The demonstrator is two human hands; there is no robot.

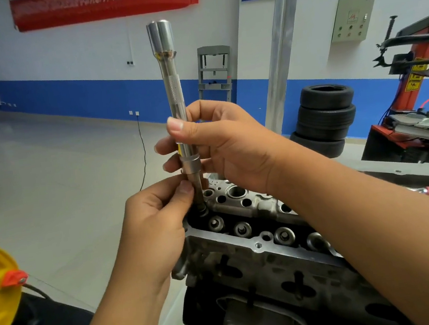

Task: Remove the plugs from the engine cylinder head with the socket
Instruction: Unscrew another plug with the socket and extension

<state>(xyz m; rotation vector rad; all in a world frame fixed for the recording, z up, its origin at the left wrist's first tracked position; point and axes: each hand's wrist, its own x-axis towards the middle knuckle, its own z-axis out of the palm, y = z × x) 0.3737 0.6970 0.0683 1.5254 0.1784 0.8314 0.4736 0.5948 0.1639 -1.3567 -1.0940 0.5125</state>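
A pale tiled floor (51, 179) and a white wall with a blue lower band (81, 91) were seen behind the work area; a stack of tyres (325, 119) and a red tyre machine (416, 75) stood at the right. Open floor was left clear to the left of the cylinder head (268, 236), whose near corner lay just beneath the hands. The socket extension (173, 92) was held upright above that corner: its shaft was gripped by the curled fingers of the right hand (222, 148), while its dark lower end, near a plug bore, was pinched by the left hand (156, 221). A red banner (104, 2) with white characters was hung overhead; its text could not be read reliably.
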